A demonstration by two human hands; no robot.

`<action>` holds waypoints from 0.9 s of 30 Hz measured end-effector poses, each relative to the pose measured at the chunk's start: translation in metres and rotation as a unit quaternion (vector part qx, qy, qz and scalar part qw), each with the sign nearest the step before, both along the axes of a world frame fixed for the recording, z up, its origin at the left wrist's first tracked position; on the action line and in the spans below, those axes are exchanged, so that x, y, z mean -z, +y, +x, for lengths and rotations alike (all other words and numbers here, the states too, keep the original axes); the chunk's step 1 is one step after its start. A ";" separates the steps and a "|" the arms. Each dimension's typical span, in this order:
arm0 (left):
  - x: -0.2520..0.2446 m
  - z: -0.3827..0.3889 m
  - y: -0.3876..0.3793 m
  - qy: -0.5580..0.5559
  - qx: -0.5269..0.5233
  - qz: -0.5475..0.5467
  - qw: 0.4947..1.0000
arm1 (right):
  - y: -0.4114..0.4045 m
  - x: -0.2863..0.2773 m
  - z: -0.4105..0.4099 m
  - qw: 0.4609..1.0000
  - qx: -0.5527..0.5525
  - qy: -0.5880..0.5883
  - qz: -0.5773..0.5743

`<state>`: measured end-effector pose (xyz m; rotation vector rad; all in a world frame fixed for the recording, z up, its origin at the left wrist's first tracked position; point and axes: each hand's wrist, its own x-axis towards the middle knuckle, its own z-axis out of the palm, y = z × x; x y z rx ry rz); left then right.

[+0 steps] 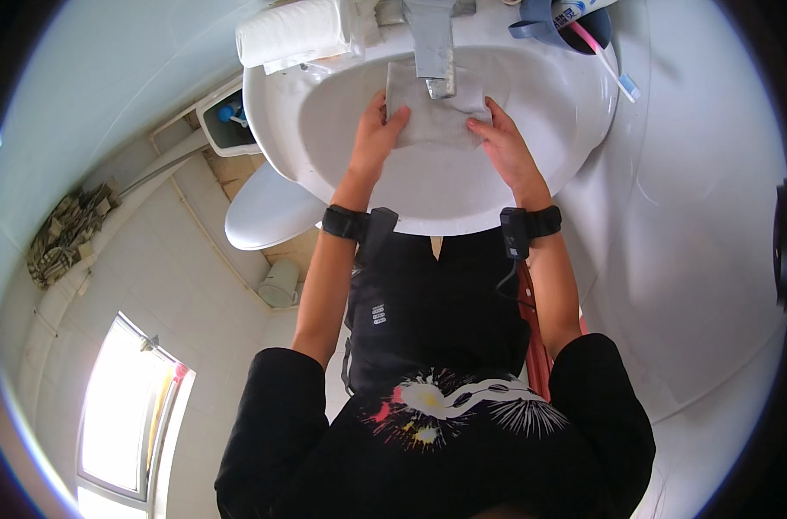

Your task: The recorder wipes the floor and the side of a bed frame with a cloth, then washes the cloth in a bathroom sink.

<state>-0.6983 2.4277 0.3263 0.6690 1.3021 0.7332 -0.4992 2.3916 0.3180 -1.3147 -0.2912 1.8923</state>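
A light grey cloth (432, 123) is spread between my two hands over the bowl of a white washbasin (426, 188). My left hand (378, 133) grips its left edge, thumb on top. The right edge is held by my right hand (502, 139), also with the thumb on top. The spout of a grey metal faucet (434, 45) hangs over the cloth's upper middle and hides part of it. Whether water is running cannot be told. The fingers under the cloth are mostly hidden.
A roll of white paper (293, 36) lies on the basin's back left rim. At the back right, a blue-grey cup (543, 23) holds a pink toothbrush (601, 52) and a tube (575, 10). Left of the basin are a small bin (228, 123) and a white toilet lid (270, 207).
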 end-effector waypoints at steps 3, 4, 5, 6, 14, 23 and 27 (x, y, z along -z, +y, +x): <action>-0.006 -0.004 0.005 -0.032 -0.009 -0.072 0.997 | 0.001 0.002 0.005 0.998 -0.029 -0.032 0.048; -0.007 -0.004 0.006 -0.033 -0.008 -0.072 0.997 | 0.002 0.000 0.005 0.995 -0.045 -0.062 0.063; -0.009 -0.003 0.008 -0.041 -0.002 -0.088 0.995 | 0.003 -0.003 0.006 0.995 -0.044 -0.064 0.062; -0.009 -0.004 0.010 -0.046 0.003 -0.102 0.994 | 0.005 -0.010 0.004 0.996 -0.049 -0.062 0.037; -0.013 0.007 0.013 0.130 0.128 -0.141 0.973 | 0.008 -0.023 0.001 0.992 -0.069 -0.108 0.001; -0.001 0.015 0.007 0.065 0.109 -0.036 0.991 | 0.007 -0.021 -0.006 0.977 -0.019 -0.204 0.060; 0.002 0.020 0.007 0.136 0.139 0.072 0.978 | 0.007 -0.019 -0.008 0.972 -0.013 -0.219 0.081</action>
